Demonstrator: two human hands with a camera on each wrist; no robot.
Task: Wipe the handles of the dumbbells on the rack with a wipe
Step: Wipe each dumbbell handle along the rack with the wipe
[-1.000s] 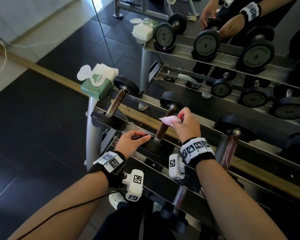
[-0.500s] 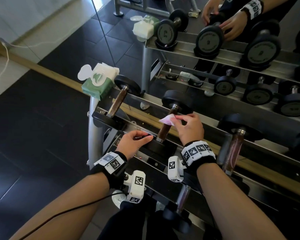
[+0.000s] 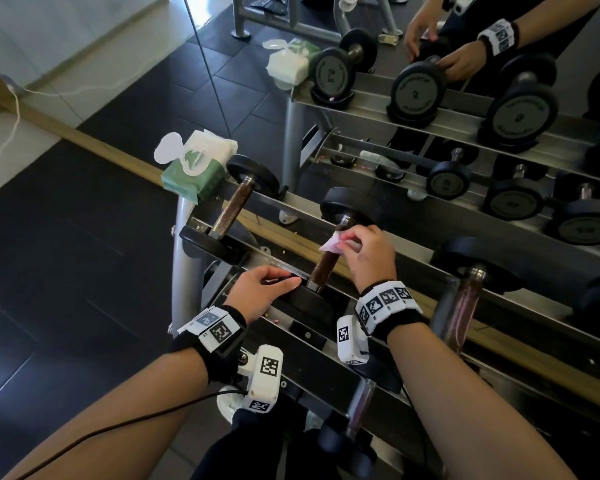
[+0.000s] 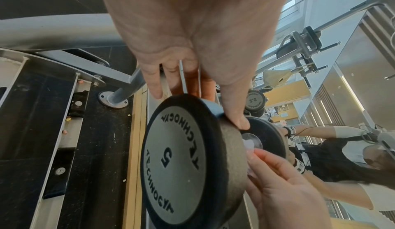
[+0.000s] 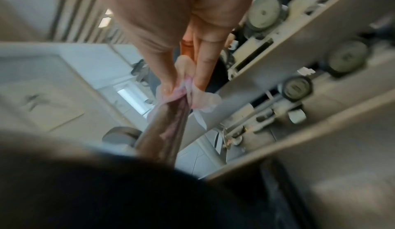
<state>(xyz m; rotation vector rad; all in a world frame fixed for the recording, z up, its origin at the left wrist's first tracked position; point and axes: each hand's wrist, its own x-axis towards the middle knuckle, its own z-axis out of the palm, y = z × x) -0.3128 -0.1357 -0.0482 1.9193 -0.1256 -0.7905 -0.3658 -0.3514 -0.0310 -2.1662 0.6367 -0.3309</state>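
Observation:
On the top rail of the rack (image 3: 413, 299) lies the middle dumbbell, with a dark brown handle (image 3: 324, 266) and black ends. My right hand (image 3: 364, 252) pinches a pale pink wipe (image 3: 331, 244) around the far part of that handle; the right wrist view shows the wipe (image 5: 188, 94) folded over the handle (image 5: 169, 128). My left hand (image 3: 260, 289) grips the near weight head (image 4: 181, 156), marked 5, with thumb and fingers curled over its rim. Another dumbbell handle (image 3: 231, 211) lies to the left and a third (image 3: 459, 311) to the right.
A green pack of wipes (image 3: 196, 168) with its lid open sits on the rack's left end. A mirror (image 3: 430, 98) just behind the rack reflects the dumbbells and my hands. Lower rails hold more dumbbells (image 3: 355, 414). Dark floor tiles (image 3: 66, 271) lie to the left.
My right hand has slid the wipe up the handle toward the far weight head. The left hand has stayed on the near head.

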